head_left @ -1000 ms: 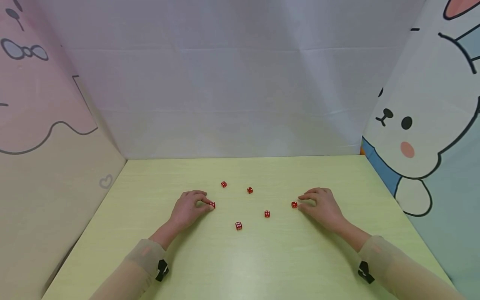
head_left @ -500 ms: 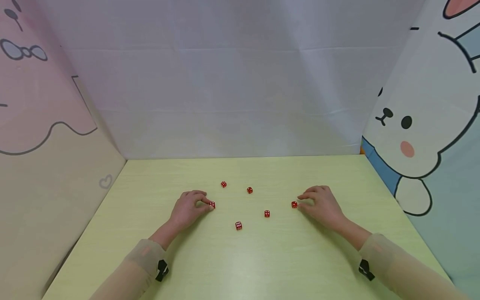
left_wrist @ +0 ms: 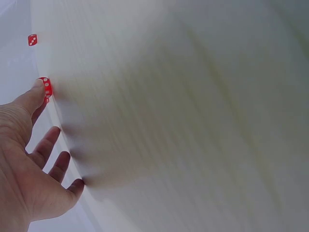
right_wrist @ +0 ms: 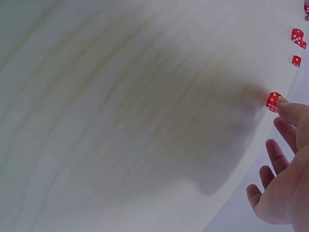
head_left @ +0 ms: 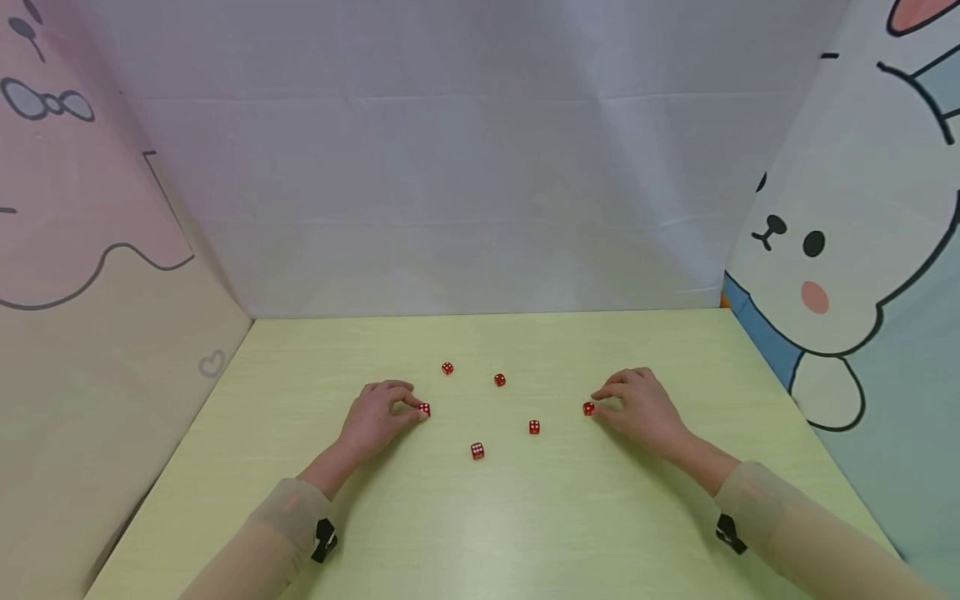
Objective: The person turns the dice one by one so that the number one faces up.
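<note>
Left of centre, pinching a red cubic die with white pips (head_left: 425,409) in the left hand (head_left: 378,417); mid-frame, on a pale yellow-green table (head_left: 480,533), four matching dice (head_left: 477,451); right of centre, touching another red die (head_left: 588,409) with the right hand (head_left: 641,408), fingers parted, unclear if gripping

The left wrist view crops the left hand (left_wrist: 34,188); the left thumb (left_wrist: 30,100) hides part of a red die (left_wrist: 47,88). The right wrist view crops the right hand (right_wrist: 282,195), the right thumb (right_wrist: 293,113) covering part of a second die (right_wrist: 271,102). The desk (left_wrist: 169,135) looks blurred in both.
</note>
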Demonstrator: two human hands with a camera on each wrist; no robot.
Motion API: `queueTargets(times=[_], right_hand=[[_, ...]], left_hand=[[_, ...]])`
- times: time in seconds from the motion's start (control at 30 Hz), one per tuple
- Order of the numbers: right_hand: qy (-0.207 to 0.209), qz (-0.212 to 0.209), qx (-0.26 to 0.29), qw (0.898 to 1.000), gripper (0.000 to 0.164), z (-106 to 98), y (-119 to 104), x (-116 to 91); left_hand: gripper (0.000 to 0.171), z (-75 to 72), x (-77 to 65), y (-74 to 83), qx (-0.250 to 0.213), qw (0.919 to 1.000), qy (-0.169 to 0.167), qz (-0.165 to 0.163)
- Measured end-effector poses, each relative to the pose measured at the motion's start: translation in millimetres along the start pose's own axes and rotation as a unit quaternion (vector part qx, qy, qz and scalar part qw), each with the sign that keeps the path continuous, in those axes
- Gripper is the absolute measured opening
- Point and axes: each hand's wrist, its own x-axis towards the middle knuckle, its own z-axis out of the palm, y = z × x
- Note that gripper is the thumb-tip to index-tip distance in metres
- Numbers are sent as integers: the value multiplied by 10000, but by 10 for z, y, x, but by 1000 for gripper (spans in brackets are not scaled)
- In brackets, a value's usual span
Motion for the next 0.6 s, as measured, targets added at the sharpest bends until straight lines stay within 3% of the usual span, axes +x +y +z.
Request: queueTargets(times=[0.6], right_hand=[[-29,-140,-153,9998,15,5,-30,22]], left_hand=[[15,2,-2,-18,-62,10000,9,23]])
